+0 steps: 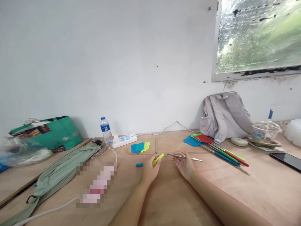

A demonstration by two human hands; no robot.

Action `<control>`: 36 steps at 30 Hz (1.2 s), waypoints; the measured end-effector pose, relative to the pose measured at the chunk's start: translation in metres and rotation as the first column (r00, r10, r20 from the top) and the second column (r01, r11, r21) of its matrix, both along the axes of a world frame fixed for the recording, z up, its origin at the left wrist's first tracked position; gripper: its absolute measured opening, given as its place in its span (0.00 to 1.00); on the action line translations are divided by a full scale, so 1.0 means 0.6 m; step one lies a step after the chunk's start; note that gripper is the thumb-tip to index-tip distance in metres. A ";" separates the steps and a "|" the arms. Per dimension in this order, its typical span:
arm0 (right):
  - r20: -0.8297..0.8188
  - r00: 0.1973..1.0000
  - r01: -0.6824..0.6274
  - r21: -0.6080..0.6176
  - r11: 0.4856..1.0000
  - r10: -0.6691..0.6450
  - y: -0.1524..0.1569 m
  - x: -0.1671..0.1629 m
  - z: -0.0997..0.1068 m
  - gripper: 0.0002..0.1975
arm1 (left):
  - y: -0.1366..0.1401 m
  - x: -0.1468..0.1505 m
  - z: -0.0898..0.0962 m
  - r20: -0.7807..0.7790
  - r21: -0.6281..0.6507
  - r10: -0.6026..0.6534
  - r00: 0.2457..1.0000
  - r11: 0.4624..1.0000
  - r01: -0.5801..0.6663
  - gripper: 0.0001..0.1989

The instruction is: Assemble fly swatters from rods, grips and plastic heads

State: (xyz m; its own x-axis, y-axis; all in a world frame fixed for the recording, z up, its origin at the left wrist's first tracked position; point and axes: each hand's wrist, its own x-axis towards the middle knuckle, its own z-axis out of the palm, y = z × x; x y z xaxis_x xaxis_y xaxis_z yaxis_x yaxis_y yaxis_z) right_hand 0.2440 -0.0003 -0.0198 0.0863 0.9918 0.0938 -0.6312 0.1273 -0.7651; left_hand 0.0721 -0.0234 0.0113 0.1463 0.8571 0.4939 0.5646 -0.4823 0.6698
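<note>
My left hand (150, 169) is closed round a yellow-green plastic handle (159, 158), whose end points up toward the right. In my right hand (185, 165) is a thin silver metal rod (196, 159), pinched by the fingers and lying almost level. Its left tip is close to the handle but apart from it. Beyond my hands another metal rod (156, 146) lies on the wooden table (174, 201). To its left are a blue fly swatter head (137, 147) and a yellow-green one (146, 147), overlapping. A short blue handle (139, 164) rests beside my left hand.
Several assembled fly swatters (223, 154) lie at the right, before a grey backpack (225, 116). Farther right are a plastic cup (266, 130) and a phone (287, 161). At left are a power strip (124, 140), water bottle (106, 130), green bag (58, 133) and pale green strap-like bag (61, 171).
</note>
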 end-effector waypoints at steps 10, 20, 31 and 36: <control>0.036 0.982 -0.186 0.040 0.982 0.184 -0.013 0.002 0.015 0.20 | -0.016 -0.005 0.001 -0.138 0.059 -0.127 0.982 0.989 0.136 0.09; 0.327 0.914 -0.238 -0.040 0.970 0.238 -0.021 -0.031 0.008 0.13 | -0.030 0.014 0.001 -0.218 0.193 -0.300 0.929 0.920 0.342 0.09; 0.332 0.913 -0.245 -0.022 0.969 0.239 -0.039 -0.042 0.008 0.19 | -0.032 0.011 -0.006 -0.321 0.185 -0.319 0.892 0.902 0.389 0.08; 0.129 0.941 -0.304 -0.084 0.949 0.313 -0.029 -0.048 0.009 0.14 | -0.026 0.007 0.004 -0.374 0.186 -0.309 0.874 0.898 0.398 0.09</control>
